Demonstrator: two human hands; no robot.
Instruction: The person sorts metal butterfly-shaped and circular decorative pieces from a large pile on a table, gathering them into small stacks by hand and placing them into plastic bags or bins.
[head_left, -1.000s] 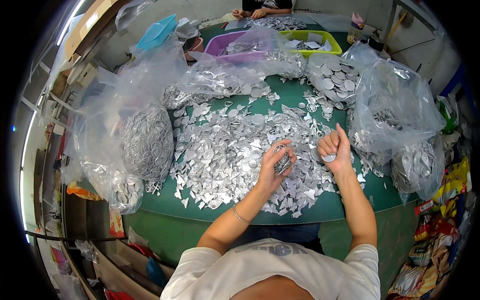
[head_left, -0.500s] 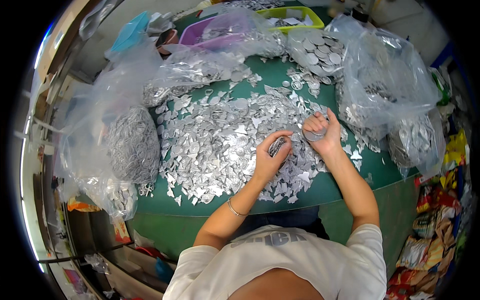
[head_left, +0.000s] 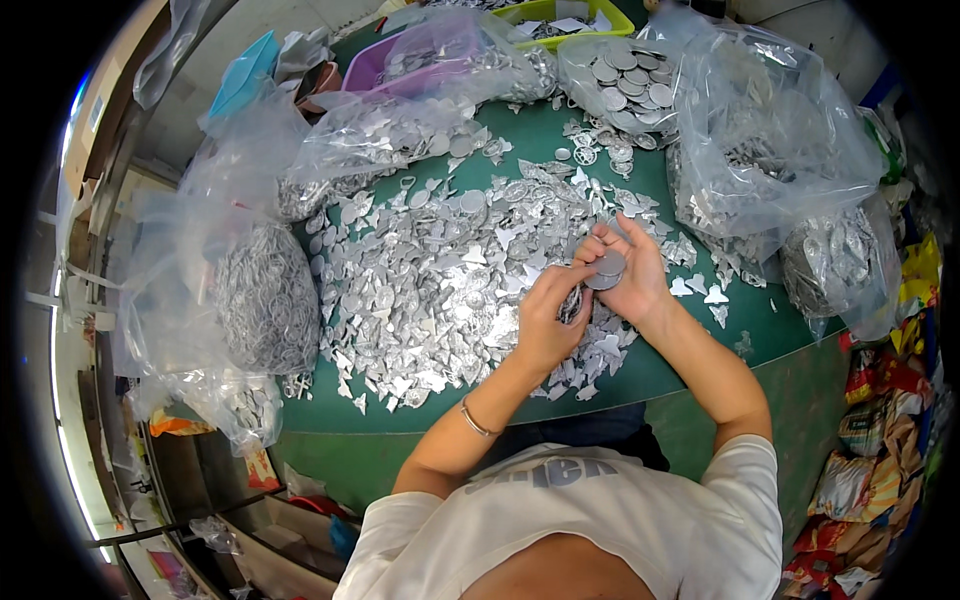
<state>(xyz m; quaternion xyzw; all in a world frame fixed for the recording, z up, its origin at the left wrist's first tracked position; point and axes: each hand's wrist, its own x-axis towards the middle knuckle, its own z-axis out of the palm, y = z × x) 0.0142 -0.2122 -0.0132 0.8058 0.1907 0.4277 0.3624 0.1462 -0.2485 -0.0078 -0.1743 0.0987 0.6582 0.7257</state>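
Note:
My right hand (head_left: 640,285) is turned palm up over the pile and holds flat round metal discs (head_left: 606,270) against its fingers. Close beside it, my left hand (head_left: 545,325) is curled round a small stack of silvery metal pieces, mostly hidden by the fingers. Its fingertips meet the edge of the discs. Beneath both hands spreads a wide pile of small silver metal pieces (head_left: 430,290), in butterfly, round and other shapes, on a green tabletop (head_left: 540,140).
Clear plastic bags of metal pieces stand left (head_left: 265,290) and right (head_left: 770,170). Behind the pile lie a bag of round discs (head_left: 632,88), a purple basin (head_left: 365,68) and a yellow-green basin (head_left: 617,20). Colourful packets (head_left: 865,430) are heaped on the floor at right.
My hands have come together; the right one has moved left and turned its discs toward the left hand, whose fingers now reach them.

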